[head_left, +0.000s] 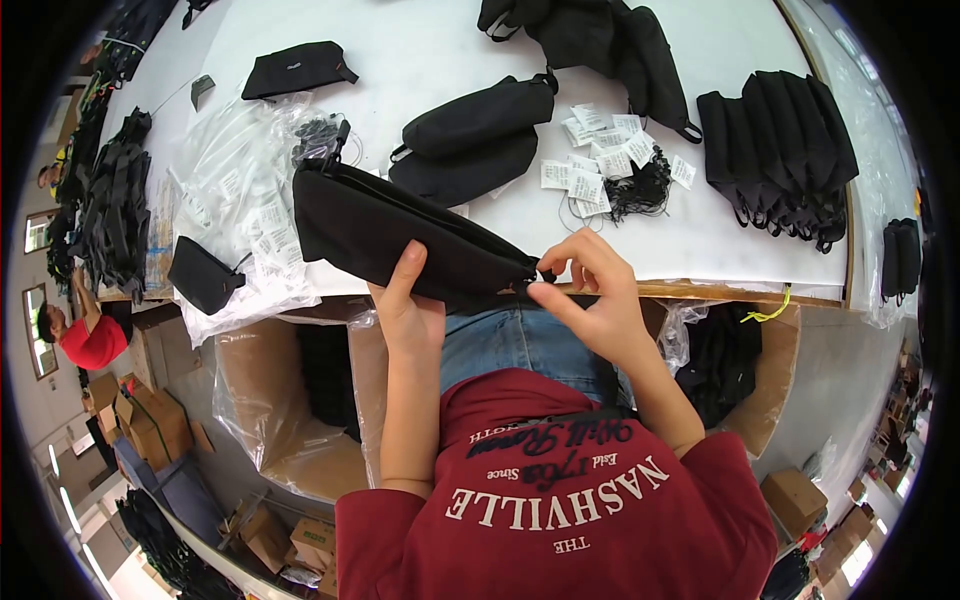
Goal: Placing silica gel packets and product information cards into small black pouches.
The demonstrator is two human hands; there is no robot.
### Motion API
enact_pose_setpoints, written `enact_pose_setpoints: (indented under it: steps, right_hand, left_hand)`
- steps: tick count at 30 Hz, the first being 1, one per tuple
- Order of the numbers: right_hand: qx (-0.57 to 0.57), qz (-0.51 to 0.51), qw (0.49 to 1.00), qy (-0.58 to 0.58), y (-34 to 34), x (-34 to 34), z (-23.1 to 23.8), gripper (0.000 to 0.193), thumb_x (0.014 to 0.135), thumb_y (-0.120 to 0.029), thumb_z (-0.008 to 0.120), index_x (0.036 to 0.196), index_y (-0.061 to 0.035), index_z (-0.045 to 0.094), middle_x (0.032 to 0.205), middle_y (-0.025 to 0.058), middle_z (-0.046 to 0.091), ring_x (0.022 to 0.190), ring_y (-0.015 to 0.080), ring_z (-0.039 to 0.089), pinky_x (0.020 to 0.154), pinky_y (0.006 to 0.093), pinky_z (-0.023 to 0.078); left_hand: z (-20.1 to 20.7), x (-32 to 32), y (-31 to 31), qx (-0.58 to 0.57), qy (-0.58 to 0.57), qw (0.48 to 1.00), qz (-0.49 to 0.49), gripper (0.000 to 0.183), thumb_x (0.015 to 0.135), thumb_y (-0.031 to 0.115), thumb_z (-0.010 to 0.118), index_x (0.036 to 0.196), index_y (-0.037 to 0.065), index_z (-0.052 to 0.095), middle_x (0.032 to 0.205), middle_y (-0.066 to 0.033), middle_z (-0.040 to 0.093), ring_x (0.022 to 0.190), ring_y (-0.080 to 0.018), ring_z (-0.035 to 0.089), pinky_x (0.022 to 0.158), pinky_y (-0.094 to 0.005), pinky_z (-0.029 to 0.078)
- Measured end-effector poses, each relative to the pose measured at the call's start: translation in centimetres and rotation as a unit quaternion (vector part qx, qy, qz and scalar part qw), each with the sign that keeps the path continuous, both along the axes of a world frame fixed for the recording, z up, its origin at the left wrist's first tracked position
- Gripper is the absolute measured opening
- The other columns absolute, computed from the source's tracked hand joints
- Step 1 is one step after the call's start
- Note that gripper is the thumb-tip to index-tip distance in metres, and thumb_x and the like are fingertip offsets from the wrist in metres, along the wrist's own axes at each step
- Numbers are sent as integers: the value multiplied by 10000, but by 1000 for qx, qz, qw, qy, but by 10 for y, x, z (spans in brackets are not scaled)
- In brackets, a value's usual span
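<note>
A black zippered pouch (390, 230) is held over the table's near edge, its long top opening parted. My left hand (412, 300) grips the pouch's lower side, thumb on the front face and fingers behind it. At the pouch's right end, my right hand (590, 285) pinches near the corner where the zip ends, thumb and forefinger together. Whether it holds the zip pull or a small loop there is too small to tell. Just beyond lie two stacked black pouches (470, 140) and a heap of white tags with black strings (600, 160).
Clear plastic bags (240, 190) lie left, with a small black pouch (205, 275) beside them. A row of black pouches (780, 150) lines the right side. Plastic-lined cartons (270, 400) stand below the table edge. A person in red (95, 335) is at far left.
</note>
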State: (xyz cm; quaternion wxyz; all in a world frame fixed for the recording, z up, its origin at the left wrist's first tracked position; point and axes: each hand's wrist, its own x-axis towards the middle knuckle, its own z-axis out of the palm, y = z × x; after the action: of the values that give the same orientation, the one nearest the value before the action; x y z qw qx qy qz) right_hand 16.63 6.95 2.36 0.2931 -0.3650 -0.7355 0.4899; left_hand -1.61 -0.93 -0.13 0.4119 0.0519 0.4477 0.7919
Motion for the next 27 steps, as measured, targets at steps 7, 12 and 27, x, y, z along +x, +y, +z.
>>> enact_pose_setpoints:
  steps: [7, 12, 27]
  right_hand:
    - [23, -15, 999, -30, 2, -3, -1, 151, 737, -72, 706, 847, -74, 602, 771, 0, 536, 590, 91, 424, 527, 226, 329]
    - [-21, 0, 999, -25, 4, 1, -4, 126, 746, -25, 640, 857, -68, 600, 822, 21, 542, 626, 100, 445, 546, 234, 343]
    - [167, 21, 985, -25, -1, -12, 3, 372, 715, -70, 668, 1082, -117, 697, 884, 49, 505, 781, 179, 486, 635, 284, 386]
  left_hand:
    - [-5, 1, 0, 4, -22, 1000, -1, 436, 841, 116, 676, 1249, 71, 528, 1145, -52, 606, 1054, -210, 584, 956, -377, 460]
    - [-8, -1, 0, -2, -29, 1000, 7, 427, 842, 113, 673, 1241, 58, 532, 1133, -59, 612, 1047, -214, 589, 952, -374, 465]
    - [-9, 4, 5, -4, -61, 998, -17, 376, 882, 174, 633, 1220, 35, 544, 1148, -82, 618, 1039, -222, 602, 936, -368, 475]
